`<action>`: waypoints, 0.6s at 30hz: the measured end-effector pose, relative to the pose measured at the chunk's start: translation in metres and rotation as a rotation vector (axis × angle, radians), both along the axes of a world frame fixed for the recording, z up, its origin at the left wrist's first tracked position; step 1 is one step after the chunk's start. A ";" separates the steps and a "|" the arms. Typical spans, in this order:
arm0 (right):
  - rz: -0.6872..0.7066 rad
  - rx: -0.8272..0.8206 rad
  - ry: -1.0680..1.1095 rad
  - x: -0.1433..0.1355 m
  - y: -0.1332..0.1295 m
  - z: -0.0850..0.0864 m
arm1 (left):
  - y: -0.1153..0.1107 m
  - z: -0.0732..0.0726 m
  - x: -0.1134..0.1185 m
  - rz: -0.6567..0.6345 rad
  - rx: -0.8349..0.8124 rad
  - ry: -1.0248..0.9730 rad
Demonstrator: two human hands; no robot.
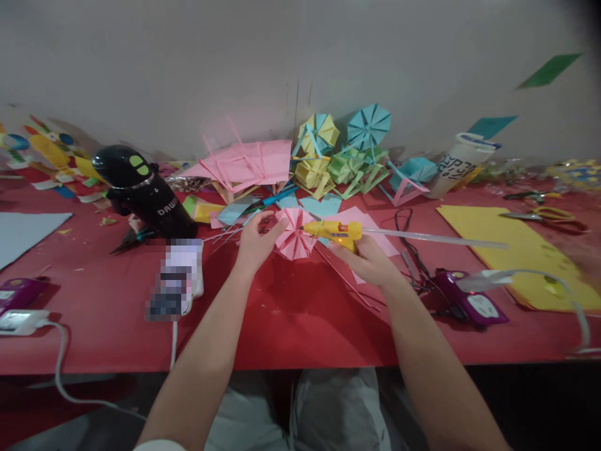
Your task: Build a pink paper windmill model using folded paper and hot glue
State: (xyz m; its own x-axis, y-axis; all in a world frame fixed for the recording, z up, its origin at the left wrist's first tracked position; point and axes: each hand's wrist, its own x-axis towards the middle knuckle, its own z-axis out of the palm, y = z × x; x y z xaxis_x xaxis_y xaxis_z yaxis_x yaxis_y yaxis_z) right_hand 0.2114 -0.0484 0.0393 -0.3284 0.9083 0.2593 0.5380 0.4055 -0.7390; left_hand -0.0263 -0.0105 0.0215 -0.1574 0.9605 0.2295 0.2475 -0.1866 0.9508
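On red table (282, 338), a pleated, seemingly round pink paper piece (295, 245)

Matt folded paper rosette (295, 234), yellow plastic glue gun (335, 230), and glossy black bottle (149, 194).

The black bottle (153, 199) reads "DAW", its ending unclear; the dark lettering on the white cup (461, 164) is illegible.
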 end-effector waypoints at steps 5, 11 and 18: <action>-0.023 0.007 -0.030 0.003 0.001 -0.001 | 0.000 0.000 -0.001 -0.031 0.002 0.004; -0.016 0.006 -0.049 0.003 0.001 0.000 | 0.001 0.000 0.000 -0.029 0.001 0.016; 0.013 0.006 -0.053 0.005 0.002 -0.002 | 0.001 -0.002 0.000 -0.032 -0.005 0.016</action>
State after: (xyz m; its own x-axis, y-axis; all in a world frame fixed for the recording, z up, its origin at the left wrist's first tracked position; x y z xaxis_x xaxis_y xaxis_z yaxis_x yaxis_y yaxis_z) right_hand 0.2165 -0.0460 0.0375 -0.3534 0.9023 0.2469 0.5714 0.4172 -0.7067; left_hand -0.0261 -0.0098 0.0198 -0.1229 0.9661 0.2271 0.2568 -0.1901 0.9476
